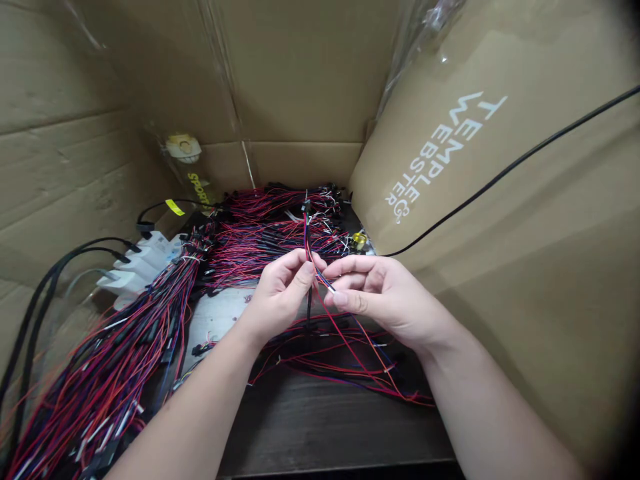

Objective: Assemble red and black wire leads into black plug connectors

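Observation:
My left hand [280, 293] and my right hand [380, 293] meet over the middle of a dark wooden tabletop [320, 427]. Together they pinch a thin wire harness [311, 250] of red, blue and black strands. The harness rises from my fingertips to a small black connector, and its loose ends trail down onto the table below my right hand. My left thumb and forefinger squeeze the strands. My right fingers hold a white-tipped end just beside them.
A heap of similar harnesses [270, 230] lies behind my hands, and a long bundle [110, 373] runs down the left. White power adapters [140, 263] with black cables sit at the left. Cardboard walls surround the table; a printed box [500, 200] with a black cable stands right.

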`<state>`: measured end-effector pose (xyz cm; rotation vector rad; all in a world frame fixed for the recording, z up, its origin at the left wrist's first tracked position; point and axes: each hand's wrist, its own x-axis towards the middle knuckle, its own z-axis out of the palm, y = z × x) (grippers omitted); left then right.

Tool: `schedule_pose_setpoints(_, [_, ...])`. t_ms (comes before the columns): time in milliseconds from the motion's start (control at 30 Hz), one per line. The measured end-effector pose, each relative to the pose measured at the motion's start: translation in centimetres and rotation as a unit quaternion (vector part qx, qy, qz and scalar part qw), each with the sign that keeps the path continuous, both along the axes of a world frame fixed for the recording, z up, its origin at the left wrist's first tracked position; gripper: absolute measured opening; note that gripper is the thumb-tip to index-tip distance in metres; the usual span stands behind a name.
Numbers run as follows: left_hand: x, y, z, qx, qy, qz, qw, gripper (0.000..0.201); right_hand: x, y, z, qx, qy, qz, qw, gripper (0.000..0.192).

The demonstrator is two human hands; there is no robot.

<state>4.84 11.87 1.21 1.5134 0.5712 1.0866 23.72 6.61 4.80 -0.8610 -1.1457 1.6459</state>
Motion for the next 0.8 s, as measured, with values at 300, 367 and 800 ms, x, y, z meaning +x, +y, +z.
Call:
schedule_pose_setpoints(300, [0.3, 0.1, 0.1, 0.047, 0.026, 0.119, 0.991, 0.032, -1.3, 0.0, -0.8, 0.177, -0.207, -0.150, 0.950, 0.029])
schedule_pose_setpoints(367, [0.4, 0.1, 0.1, 0.071, 0.054, 0.154, 0.984, 0.033, -1.7, 0.0, -1.2, 0.258, -0.282, -0.213, 0.899, 0.017])
schedule_pose_setpoints(800, [0.7, 0.2, -0.1, 0.101, 0.141, 0.166, 0.971, 0.031, -1.5, -0.6, 0.1, 0.264, -0.207, -0.221, 0.916, 0.009])
